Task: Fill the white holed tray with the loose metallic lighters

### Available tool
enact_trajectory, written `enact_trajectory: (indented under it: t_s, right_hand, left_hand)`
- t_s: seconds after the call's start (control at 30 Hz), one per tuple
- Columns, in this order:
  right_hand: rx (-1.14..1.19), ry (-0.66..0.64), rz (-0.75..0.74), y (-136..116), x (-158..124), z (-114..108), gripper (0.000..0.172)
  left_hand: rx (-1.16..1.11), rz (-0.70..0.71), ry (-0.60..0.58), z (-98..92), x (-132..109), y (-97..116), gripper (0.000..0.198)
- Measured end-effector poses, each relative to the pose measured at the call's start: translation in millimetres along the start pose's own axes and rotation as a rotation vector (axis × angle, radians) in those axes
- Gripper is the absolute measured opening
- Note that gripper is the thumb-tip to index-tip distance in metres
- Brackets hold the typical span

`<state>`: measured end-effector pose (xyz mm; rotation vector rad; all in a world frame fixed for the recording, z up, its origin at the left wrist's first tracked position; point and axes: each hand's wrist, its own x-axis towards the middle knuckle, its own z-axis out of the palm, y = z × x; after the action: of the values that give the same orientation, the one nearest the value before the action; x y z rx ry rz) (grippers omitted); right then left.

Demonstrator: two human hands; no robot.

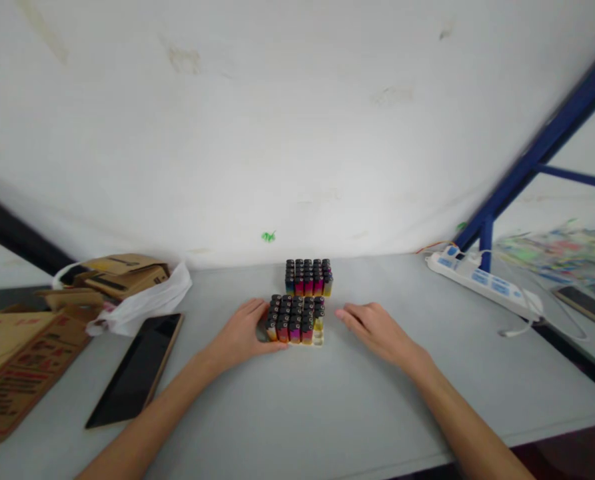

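Observation:
Two blocks of upright lighters with black tops and coloured bodies stand at the middle of the grey table. My left hand [244,333] is around the left side of the front block [292,320], its thumb at the near edge and its fingers at the far left corner. A pale tray [318,339] shows under the front block, with bare slots at its near right corner. The rear block [308,277] stands just behind, near the wall. Right of the front block, my right hand [374,328] rests apart from it, fingers curled together; whether they hold anything is hidden.
On the left of the table [287,413] lie a dark tablet [134,370], a white plastic bag [150,300] and cardboard boxes [24,363]. A white power strip [484,283] with cables lies at the right, by a blue metal frame [532,160].

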<state>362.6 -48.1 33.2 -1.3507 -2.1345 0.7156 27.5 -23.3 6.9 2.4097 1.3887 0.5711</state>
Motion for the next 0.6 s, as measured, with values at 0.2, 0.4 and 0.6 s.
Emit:
enact_trajectory:
  t_s: [0.2,0.4,0.6]
  right_hand:
    - [0.091,0.212,0.105,15.0,11.5,-3.2,0.064]
    - [0.369,0.428,0.154,36.0,29.1,28.8,0.059]
    - [0.829,0.448,0.23,46.5,60.2,46.0,0.064]
  left_hand:
    - [0.086,-0.053,0.043,17.8,13.4,22.9,0.048]
    - [0.081,-0.173,0.082,26.1,14.7,37.5,0.045]
    - [-0.598,-0.206,0.319,34.4,25.8,25.6,0.067]
